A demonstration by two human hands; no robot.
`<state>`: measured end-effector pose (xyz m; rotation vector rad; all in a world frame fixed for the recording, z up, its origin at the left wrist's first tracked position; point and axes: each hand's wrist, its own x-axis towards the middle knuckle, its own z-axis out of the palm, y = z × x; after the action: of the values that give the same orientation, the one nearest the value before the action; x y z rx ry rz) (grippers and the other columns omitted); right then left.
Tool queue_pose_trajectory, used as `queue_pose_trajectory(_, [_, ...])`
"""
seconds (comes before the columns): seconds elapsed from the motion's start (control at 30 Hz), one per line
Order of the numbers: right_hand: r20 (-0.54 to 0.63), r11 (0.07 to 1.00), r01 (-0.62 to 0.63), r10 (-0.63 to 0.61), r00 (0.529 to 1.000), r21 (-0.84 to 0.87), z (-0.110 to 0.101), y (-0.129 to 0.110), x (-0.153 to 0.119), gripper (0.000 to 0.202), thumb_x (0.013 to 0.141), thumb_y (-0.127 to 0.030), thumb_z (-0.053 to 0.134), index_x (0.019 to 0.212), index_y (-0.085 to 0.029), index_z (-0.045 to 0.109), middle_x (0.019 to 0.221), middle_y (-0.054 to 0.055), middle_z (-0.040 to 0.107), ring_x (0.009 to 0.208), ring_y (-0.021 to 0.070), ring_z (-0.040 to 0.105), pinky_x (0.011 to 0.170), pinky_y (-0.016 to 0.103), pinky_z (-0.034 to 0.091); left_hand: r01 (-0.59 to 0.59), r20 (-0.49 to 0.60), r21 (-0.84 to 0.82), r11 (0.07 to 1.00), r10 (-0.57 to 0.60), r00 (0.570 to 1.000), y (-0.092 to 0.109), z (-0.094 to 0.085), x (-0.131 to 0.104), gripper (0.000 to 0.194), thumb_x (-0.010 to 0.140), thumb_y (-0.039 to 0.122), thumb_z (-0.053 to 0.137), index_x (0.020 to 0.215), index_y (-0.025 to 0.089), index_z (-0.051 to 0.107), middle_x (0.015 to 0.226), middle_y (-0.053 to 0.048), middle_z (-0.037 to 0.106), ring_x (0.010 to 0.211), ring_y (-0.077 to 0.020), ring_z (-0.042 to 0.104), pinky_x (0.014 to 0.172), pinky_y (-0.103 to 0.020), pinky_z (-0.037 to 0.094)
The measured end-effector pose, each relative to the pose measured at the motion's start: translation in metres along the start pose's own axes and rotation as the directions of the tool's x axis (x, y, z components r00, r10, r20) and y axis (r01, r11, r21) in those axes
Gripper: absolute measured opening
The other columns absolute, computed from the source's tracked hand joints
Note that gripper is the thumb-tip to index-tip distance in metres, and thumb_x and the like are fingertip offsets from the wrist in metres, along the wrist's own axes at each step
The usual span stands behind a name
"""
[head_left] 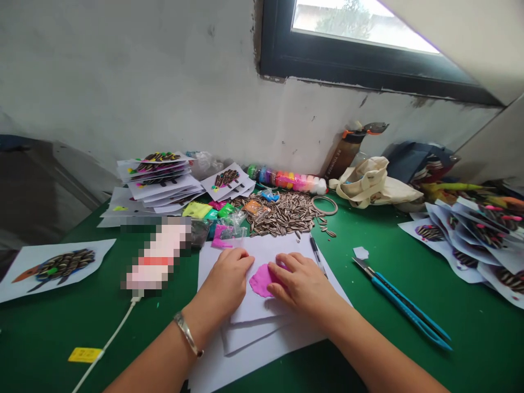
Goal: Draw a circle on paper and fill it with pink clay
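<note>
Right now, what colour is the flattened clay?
The clay is purplish pink, clearest in the head view.

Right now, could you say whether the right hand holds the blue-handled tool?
No, the right hand touches the pink clay, while the blue-handled tool lies on the green table.

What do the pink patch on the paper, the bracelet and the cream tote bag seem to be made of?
Pink patch: probably modelling clay, matte, judging by its uneven edge.
Bracelet: apparently silver-coloured metal, polished; it shows bright highlights.
Tote bag: likely canvas or similar cloth, matte, with soft folds.
</note>
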<state>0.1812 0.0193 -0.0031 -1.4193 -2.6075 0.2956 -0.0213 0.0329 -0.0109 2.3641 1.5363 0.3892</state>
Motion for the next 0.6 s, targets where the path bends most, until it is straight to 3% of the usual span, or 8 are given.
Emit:
queue_pose_trajectory(0.23, [-0.031, 0.979, 0.084, -0.080, 0.996, 0.187, -0.010, 0.017, -0.005, 0.039, 0.097, -0.035, 0.046, 0.134, -0.022, 0.051, 0.125, 0.009, 0.060, 0.113, 0.0210, 0.052, 0.098, 0.036, 0.043, -0.011, 0.004, 0.009, 1.000, 0.011, 1.000, 0.000, 0.000, 0.000, 0.036, 0.087, 0.004, 0.043, 0.109, 0.016, 0.069, 0.105, -0.010, 0.063, 0.101, -0.0248, 0.053, 0.091, -0.038, 0.046])
queue_pose_trajectory(0.43, [0.029, 0.999, 0.019, -0.020, 0.999, 0.028, -0.008, 0.006, -0.004, 0.031, 0.092, -0.038, 0.055, 0.118, -0.024, 0.062, 0.113, 0.009, 0.060, 0.106, 0.0249, 0.052, 0.091, 0.041, 0.043, -0.073, 0.001, 0.015, 0.997, 0.073, 0.997, 0.003, 0.003, -0.004, 0.045, 0.084, 0.003, 0.046, 0.119, 0.024, 0.064, 0.116, -0.009, 0.061, 0.109, -0.0258, 0.050, 0.095, -0.042, 0.043])
queue_pose_trajectory(0.6, [0.029, 0.999, 0.006, -0.007, 1.000, 0.036, -0.005, 0.006, -0.003, 0.033, 0.093, -0.041, 0.053, 0.122, -0.028, 0.060, 0.115, 0.007, 0.059, 0.106, 0.0243, 0.051, 0.091, 0.040, 0.042, -0.081, 0.068, 0.057, 0.995, 0.077, 0.995, 0.006, 0.001, -0.006, 0.047, 0.083, 0.003, 0.049, 0.122, 0.025, 0.063, 0.124, -0.011, 0.057, 0.115, -0.0286, 0.047, 0.097, -0.046, 0.041])
